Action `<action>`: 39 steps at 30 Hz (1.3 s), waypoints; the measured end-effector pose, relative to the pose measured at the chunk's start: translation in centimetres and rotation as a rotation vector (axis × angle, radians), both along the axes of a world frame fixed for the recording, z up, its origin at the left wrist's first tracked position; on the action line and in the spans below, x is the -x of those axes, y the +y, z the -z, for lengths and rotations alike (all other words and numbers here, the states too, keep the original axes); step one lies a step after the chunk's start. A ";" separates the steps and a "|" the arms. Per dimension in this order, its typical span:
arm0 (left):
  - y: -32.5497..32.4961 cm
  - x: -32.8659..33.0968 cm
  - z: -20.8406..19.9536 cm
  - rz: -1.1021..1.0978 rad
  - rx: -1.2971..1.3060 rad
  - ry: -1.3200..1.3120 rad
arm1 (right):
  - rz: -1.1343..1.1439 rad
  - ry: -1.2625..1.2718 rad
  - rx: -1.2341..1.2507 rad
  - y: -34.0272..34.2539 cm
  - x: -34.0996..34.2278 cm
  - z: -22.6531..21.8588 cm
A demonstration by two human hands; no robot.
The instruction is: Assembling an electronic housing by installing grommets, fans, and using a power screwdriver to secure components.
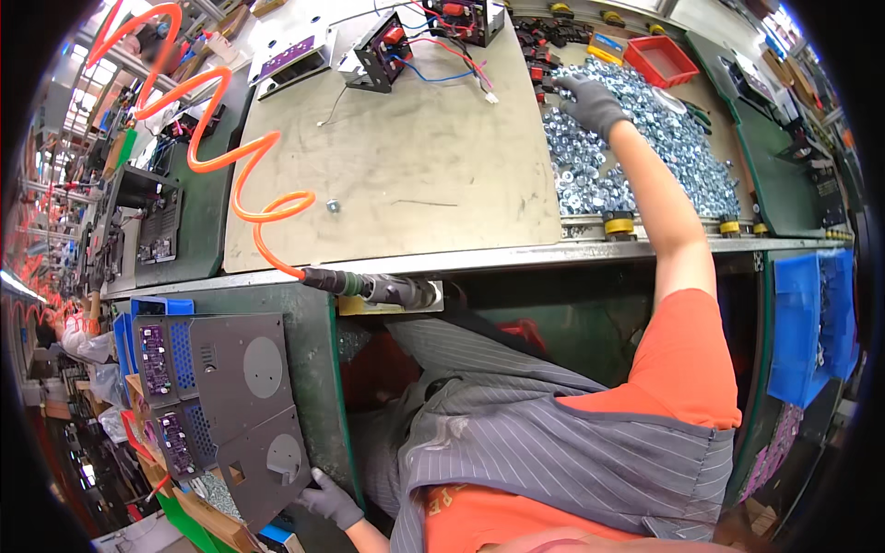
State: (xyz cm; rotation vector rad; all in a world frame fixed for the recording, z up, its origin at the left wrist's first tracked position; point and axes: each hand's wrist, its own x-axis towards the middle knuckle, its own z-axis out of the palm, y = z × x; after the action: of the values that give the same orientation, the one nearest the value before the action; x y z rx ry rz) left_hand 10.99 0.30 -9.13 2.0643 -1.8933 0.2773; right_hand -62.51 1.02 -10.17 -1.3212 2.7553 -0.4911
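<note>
My right hand (595,103), in a grey glove, reaches across the bench to the far-left side of a wide heap of small shiny metal fasteners (604,180). Its fingers are stretched and apart, near several small black-and-red parts (542,63); no held thing shows in it. Low on the left, my gloved left hand (330,502) is at the edge of a dark grey metal panel (258,461), fingers closed at its lower right corner. Round plates and purple circuit boards (175,441) show on the panel, and a similar panel (240,355) adjoins it.
An orange coiled hose (263,152) runs down to a power driver (383,289) at the bench's front edge. Wired black assemblies (380,57) stand at the back of the beige board (396,175), which carries one loose nut (333,205). Blue bins (802,323) hang at right.
</note>
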 end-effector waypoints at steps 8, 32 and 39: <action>1.2 -0.9 -1.0 -0.017 -0.112 0.060 | -0.076 0.171 -0.254 -7.0 5.1 4.0; -4.7 19.0 -5.7 0.557 -1.387 1.865 | -0.945 -0.861 0.549 0.5 -28.5 -9.2; -5.0 16.1 -6.6 0.544 -1.085 2.245 | -1.273 -0.768 0.569 -4.3 -38.6 -8.7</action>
State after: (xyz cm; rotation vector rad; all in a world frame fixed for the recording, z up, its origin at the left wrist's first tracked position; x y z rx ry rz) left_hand -5.15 -4.74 -2.50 0.5820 -0.6348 -2.3110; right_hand -23.89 -3.30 -1.49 -2.0082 0.8747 -1.2497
